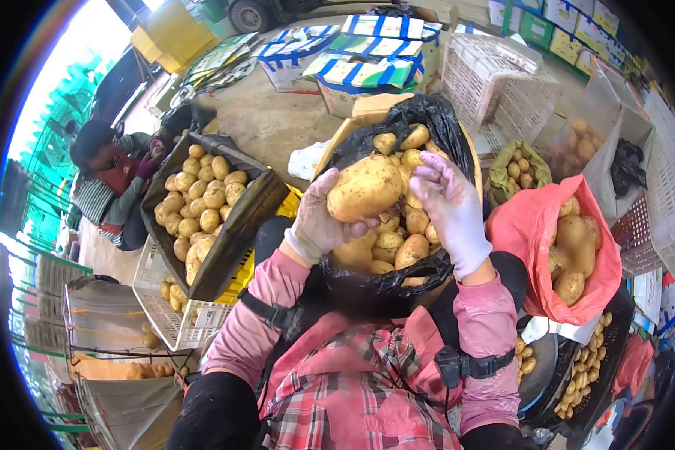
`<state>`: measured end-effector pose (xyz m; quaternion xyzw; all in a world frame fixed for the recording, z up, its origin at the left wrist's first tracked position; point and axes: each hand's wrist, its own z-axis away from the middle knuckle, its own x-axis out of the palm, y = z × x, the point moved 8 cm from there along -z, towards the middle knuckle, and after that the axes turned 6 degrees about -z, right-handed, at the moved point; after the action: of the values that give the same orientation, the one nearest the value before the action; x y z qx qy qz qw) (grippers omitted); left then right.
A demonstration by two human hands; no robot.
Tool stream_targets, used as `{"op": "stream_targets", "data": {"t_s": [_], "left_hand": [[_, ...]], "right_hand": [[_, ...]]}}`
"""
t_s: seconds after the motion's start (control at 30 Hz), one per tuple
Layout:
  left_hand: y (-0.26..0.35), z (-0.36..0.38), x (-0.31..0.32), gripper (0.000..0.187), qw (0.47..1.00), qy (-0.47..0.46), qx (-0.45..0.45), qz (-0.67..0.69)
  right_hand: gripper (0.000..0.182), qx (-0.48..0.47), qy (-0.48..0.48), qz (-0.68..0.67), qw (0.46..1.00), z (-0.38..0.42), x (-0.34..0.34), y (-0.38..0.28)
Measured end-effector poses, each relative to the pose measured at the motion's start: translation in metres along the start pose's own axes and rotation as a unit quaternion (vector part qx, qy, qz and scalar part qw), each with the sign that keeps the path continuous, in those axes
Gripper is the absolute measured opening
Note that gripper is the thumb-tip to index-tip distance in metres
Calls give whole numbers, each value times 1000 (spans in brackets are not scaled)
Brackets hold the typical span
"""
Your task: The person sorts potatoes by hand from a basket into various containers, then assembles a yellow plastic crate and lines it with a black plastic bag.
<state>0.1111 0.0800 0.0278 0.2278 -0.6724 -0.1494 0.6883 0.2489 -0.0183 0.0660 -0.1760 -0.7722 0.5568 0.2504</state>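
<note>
A large yellow potato [365, 187] rests in my left hand [316, 223], whose gloved fingers wrap round it from the left and below. To its right my right hand [451, 210], in a stained pale glove, is open with bent fingers apart and nothing in them. Both hands are above a cardboard box [469, 154] lined with a black plastic bag [433, 120]. Many potatoes [412, 251] fill the bag, partly hidden by my hands and the big potato.
At left, a dark crate [256, 196] of potatoes tilts over a white basket [155, 281]; another person [116, 180] crouches beyond. At right stand a pink sack [532, 240] and green sack [500, 174] of potatoes. Taped boxes [367, 71] and a white crate [495, 75] lie ahead.
</note>
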Motion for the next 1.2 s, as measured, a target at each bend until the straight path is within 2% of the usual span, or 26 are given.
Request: {"op": "stream_targets", "data": {"t_s": [0.03,0.07,0.13,0.2,0.3,0.33,0.43,0.47,0.5,0.53,0.6,0.7,0.73,0.77,0.8,0.83,0.87,0.93,0.97,1.03,1.07,1.1,1.13,1.17,1.2], "left_hand": [[1,7,13,58,999,-31,3,21],[0,11,16,58,999,20,25,33],[-8,20,18,59,988,122,64,64],[-18,23,3,62,977,180,68,-89],[-27,29,2,68,952,210,71,-213],[-27,32,9,68,945,211,73,-237],[-27,40,21,69,918,233,84,-310],[-27,41,23,70,905,245,91,-335],[-25,42,25,70,892,256,100,-360],[-29,44,25,70,920,262,81,-278],[-25,47,21,69,890,250,94,-369],[-25,52,-7,65,847,274,47,-452],[-19,52,-8,59,793,276,67,-539],[-13,52,-7,55,727,283,87,-619],[-6,50,13,53,594,266,148,-745],[-6,51,17,55,577,260,167,-756],[-6,52,21,57,559,255,186,-767],[-19,52,-9,57,763,272,140,-570],[-29,52,-21,61,842,273,113,-452],[-45,46,-15,59,954,176,97,-220],[-47,43,1,53,985,81,108,-111],[-46,43,8,50,992,46,105,-55],[-44,44,16,48,995,13,99,2],[-43,45,23,46,994,-20,88,57],[-46,49,11,46,994,40,98,39]], "right_hand": [[72,-4,-48,11,999,3,13,-4],[98,49,-97,17,994,8,26,-2],[103,-24,-103,-20,994,20,45,-1],[100,-65,-83,-4,994,27,51,-6],[94,-84,-86,45,992,30,52,-9],[73,-95,-78,1,992,31,52,-10],[49,-91,-52,41,994,29,45,-22],[38,-126,-30,67,989,28,42,-23],[38,-107,-36,58,992,25,39,-18],[37,-88,-42,48,994,21,35,-13],[42,-27,-64,11,998,18,34,-10],[53,-104,-70,1,992,26,53,-25],[60,-111,-76,2,991,31,60,-28],[58,-120,-79,47,988,30,59,-24],[57,-127,-81,92,984,29,55,-13],[55,-134,-83,137,978,29,53,-2],[43,-165,-70,155,972,30,52,2],[33,50,-44,75,995,27,40,10],[28,52,-32,45,997,27,38,9],[25,26,-25,22,999,25,37,10],[26,-2,-32,30,999,23,37,12],[27,-29,-40,35,998,20,42,9],[39,-9,-118,47,992,20,47,5],[45,-15,-156,23,987,23,55,4],[53,-20,-193,0,981,28,64,2]]}}
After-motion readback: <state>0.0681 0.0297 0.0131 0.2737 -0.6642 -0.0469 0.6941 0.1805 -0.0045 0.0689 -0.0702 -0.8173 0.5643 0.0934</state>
